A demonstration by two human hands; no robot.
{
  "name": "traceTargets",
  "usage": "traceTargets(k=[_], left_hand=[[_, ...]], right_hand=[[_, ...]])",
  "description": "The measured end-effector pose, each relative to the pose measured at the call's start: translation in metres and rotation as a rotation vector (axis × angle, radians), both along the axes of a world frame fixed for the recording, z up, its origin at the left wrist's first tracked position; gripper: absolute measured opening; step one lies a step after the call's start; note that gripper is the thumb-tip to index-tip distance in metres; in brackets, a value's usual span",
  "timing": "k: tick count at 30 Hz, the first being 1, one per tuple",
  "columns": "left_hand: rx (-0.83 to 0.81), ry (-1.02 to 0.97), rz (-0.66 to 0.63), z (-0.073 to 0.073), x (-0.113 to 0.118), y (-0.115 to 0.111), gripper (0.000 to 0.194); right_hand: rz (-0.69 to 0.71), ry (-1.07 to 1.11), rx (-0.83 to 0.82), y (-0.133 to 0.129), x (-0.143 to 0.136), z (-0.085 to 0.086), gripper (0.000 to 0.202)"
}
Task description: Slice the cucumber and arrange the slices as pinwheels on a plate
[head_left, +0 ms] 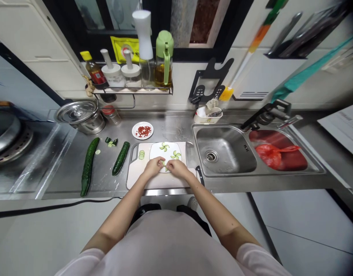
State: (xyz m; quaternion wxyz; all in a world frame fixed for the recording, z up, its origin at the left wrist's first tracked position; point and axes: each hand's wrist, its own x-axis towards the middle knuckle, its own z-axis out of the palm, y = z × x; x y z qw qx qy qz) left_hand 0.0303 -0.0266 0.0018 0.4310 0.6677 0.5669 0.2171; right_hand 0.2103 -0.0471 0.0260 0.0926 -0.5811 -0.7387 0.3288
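Note:
Over the near part of a white plate [155,150], my left hand [153,167] and my right hand [177,168] meet with fingertips pinched. Small pale green cucumber slices [164,163] show between them, partly hidden by the fingers. Farther back on the plate, cut slices form two pinwheels, one at the back [164,147] and one at the right [175,155]. The plate rests on a light cutting board [136,176]. A short row of cucumber slices [141,155] lies on the board, left of the plate. A black-handled knife [199,175] lies at the board's right edge.
Left of the board lie two cucumbers [120,158] [89,168] and cut cucumber ends [111,142]. Behind it is a small dish [134,132] of red bits. A double sink [226,151] is at right, with a red bag [270,155]. A lidded pot [90,122] stands back left.

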Motion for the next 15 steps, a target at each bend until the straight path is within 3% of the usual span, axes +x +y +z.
traceTargets(k=[8, 15], left_hand=[[0.079, 0.230, -0.173, 0.013, 0.000, 0.002, 0.031], [0.119, 0.337, -0.169, 0.025, -0.002, -0.005, 0.021]], right_hand=[[0.010, -0.152, 0.077, -0.004, -0.006, 0.002, 0.016], [0.044, -0.230, 0.132, -0.013, -0.009, -0.005, 0.022]])
